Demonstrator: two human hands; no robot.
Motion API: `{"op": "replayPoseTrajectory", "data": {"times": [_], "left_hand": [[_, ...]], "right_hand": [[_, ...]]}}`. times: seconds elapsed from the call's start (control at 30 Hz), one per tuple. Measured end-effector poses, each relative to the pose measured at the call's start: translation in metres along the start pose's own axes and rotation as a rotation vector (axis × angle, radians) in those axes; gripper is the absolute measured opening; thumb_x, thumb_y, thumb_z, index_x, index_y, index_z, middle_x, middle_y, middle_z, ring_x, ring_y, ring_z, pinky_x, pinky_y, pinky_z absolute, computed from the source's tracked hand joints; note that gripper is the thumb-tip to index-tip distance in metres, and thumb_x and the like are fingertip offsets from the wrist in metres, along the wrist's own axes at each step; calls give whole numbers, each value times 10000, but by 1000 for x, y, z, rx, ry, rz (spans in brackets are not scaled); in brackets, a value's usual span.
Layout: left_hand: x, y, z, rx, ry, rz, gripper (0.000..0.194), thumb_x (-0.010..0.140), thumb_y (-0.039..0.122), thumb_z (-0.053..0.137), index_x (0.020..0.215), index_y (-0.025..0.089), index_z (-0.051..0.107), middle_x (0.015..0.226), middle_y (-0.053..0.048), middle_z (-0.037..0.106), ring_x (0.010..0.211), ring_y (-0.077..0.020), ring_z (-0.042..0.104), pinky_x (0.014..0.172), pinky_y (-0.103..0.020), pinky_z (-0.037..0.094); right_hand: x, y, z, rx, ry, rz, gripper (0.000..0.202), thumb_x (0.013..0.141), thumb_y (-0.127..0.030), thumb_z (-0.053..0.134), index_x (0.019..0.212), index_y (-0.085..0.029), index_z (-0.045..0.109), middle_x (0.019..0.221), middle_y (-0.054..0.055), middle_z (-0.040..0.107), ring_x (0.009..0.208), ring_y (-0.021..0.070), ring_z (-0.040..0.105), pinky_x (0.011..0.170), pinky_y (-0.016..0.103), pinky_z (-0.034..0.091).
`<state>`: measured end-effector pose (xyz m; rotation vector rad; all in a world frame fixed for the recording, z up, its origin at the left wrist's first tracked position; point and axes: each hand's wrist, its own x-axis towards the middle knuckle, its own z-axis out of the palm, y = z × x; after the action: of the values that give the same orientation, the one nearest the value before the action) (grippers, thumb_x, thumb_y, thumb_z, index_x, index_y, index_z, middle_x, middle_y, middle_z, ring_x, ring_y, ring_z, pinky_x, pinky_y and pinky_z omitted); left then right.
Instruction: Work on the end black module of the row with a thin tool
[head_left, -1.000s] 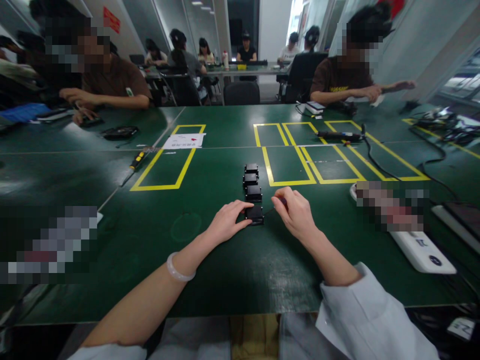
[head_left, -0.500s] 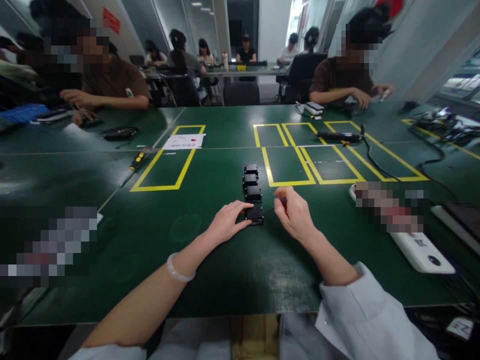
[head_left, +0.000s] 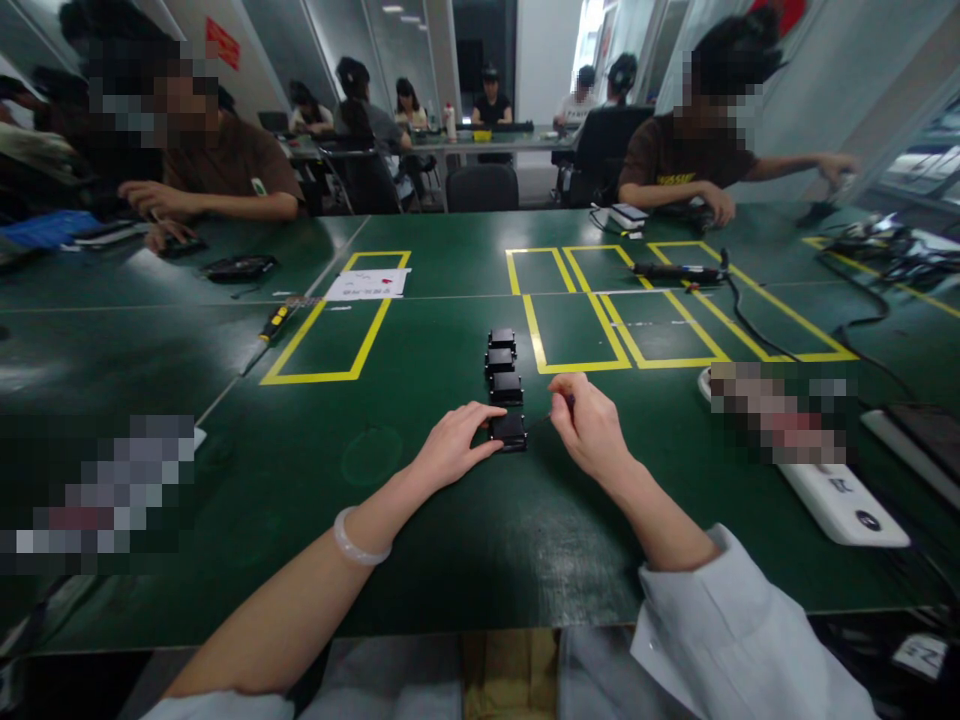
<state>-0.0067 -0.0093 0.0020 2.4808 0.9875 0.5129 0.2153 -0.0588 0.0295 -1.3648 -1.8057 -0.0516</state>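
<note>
A small black box-shaped part (head_left: pixel 509 430) lies on the green table at the near end of a short row. My left hand (head_left: pixel 459 440) holds it from the left, fingertips on its far edge and thumb at its near edge. To its right, my right hand (head_left: pixel 589 425) is closed around a thin tool with a dark handle (head_left: pixel 570 401), which looks like a small screwdriver. Its slim shaft points left toward the part's right side; whether the tip touches is too small to tell. Beyond, three similar black parts (head_left: pixel 506 387) stand in line.
Yellow tape rectangles (head_left: pixel 311 377) mark the table. A screwdriver with a yellow-black handle (head_left: pixel 276 321) lies left; a corded black tool (head_left: pixel 679 273) lies at the back right. A white power strip (head_left: pixel 847 505) sits right. Co-workers (head_left: pixel 232 165) sit across the table.
My hands and the black parts look almost still. Across the table, the co-worker on the right has stretched one arm out toward the right.
</note>
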Motion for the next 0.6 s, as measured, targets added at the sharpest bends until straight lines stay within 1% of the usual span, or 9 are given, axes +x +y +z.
{"op": "replayPoseTrajectory", "data": {"times": [0.17, 0.33, 0.5, 0.6], "left_hand": [[0, 0, 0, -10, 8, 0, 379, 879, 324, 597, 1243, 257, 515, 1129, -45, 595, 1011, -230, 579, 874, -368, 455], [0, 1, -1, 1, 0, -13, 379, 881, 333, 591, 1244, 256, 512, 1130, -47, 594, 1019, -235, 576, 877, -373, 454], [0, 1, -1, 5, -6, -12, 377, 882, 335, 589, 1242, 252, 514, 1145, -53, 590, 1036, -239, 570, 880, -378, 454], [0, 1, -1, 2, -4, -9, 379, 883, 334, 588, 1245, 251, 513, 1134, -53, 593, 1019, -237, 575, 873, -377, 456]], "right_hand": [[0, 0, -2, -7, -25, -13, 123, 917, -238, 399, 928, -206, 517, 737, 21, 598, 671, 161, 543, 667, 290, 413], [1, 1, -3, -69, -28, -51, 184, 938, -361, 456, 843, -213, 511, 699, 9, 585, 611, 142, 497, 631, 274, 383], [0, 2, 0, -61, -4, -18, 176, 948, -350, 434, 955, -192, 512, 730, 22, 599, 635, 152, 556, 632, 273, 415], [-1, 3, 3, -60, 19, -10, 175, 940, -352, 450, 979, -187, 495, 747, 28, 604, 640, 159, 571, 628, 276, 432]]}}
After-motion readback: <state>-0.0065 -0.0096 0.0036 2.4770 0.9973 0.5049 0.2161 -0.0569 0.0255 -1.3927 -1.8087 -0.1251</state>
